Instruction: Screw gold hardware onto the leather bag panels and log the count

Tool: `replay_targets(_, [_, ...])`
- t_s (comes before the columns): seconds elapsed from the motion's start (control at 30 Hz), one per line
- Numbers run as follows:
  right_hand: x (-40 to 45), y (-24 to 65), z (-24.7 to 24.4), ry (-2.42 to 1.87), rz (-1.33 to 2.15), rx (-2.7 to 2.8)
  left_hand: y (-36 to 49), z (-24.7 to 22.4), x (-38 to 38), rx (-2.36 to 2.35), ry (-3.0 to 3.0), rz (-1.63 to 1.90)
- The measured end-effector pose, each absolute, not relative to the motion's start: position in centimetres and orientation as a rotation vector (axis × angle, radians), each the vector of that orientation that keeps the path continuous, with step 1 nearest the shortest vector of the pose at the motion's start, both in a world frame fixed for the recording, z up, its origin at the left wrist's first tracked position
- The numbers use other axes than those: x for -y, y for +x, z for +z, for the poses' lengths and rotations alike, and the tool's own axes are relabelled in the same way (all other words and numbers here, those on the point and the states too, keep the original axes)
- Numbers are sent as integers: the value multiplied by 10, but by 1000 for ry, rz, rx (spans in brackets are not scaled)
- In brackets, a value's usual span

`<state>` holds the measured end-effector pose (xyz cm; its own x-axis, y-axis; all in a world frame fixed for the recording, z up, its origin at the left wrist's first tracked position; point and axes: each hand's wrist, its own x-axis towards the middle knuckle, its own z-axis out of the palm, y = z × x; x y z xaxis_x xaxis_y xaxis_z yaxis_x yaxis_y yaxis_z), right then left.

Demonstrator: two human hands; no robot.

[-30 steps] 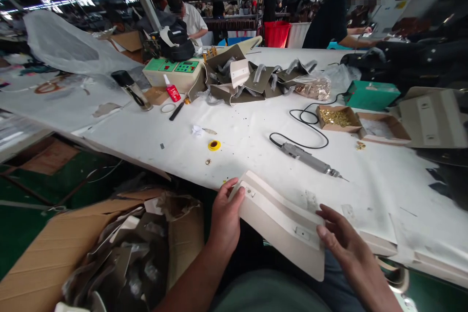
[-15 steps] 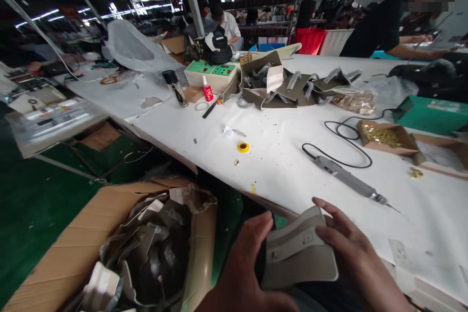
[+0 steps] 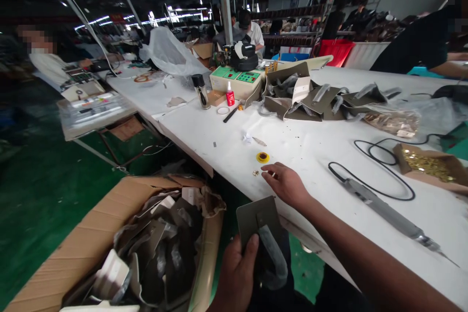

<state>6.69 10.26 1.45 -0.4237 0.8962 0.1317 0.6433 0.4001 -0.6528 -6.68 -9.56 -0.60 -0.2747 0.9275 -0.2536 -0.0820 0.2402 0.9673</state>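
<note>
Flipped over since the last frame, the panel [image 3: 248, 219] now shows me its dark face instead of the pale one, and it has passed from the right hand to the left. The right hand [image 3: 287, 186] has swung out over the table [image 3: 197, 129]. I see the left hand [image 3: 237, 273] gripping the panel at its lower left, thumb pressed on the dark face. The panel sits tilted in front of the table edge, between that edge and the carton [image 3: 80, 243], with a plastic-wrapped strap [image 3: 276, 256] looping down from its middle.

Over on the table, I have the right hand loosely open, palm down, fingers a little bent. Its fingertips are just beside some small brass bits [image 3: 255, 173]; whether they touch, I can't tell. Right behind those bits lies the yellow roll [image 3: 262, 157].

To the right of that arm I make out the grey driver [image 3: 383, 209], its tip pointing away to the right and its black cord [image 3: 411, 190] coiled behind. Further right is a tray [image 3: 435, 183] of brass pieces [image 3: 426, 162]. At the back, a heap of panels [image 3: 321, 102] lies beside the green-topped machine [image 3: 236, 88], with the red bottle [image 3: 230, 97] upright in front of it.
</note>
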Motion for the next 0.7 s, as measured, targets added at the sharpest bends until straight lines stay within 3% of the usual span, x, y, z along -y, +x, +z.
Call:
replay_targets(0.2, [-140,30,-6,-1340,570,2524,-82,-16,100,-1487,791,1235])
replay_targets(0.53, [-131,67,3,-1417,594,2476,-84,-17,92,-1394,718,1315])
replay_targets(0.7, [-66,95,29,-1350,1320,1705,-76,-2,92,-1475,923,1301])
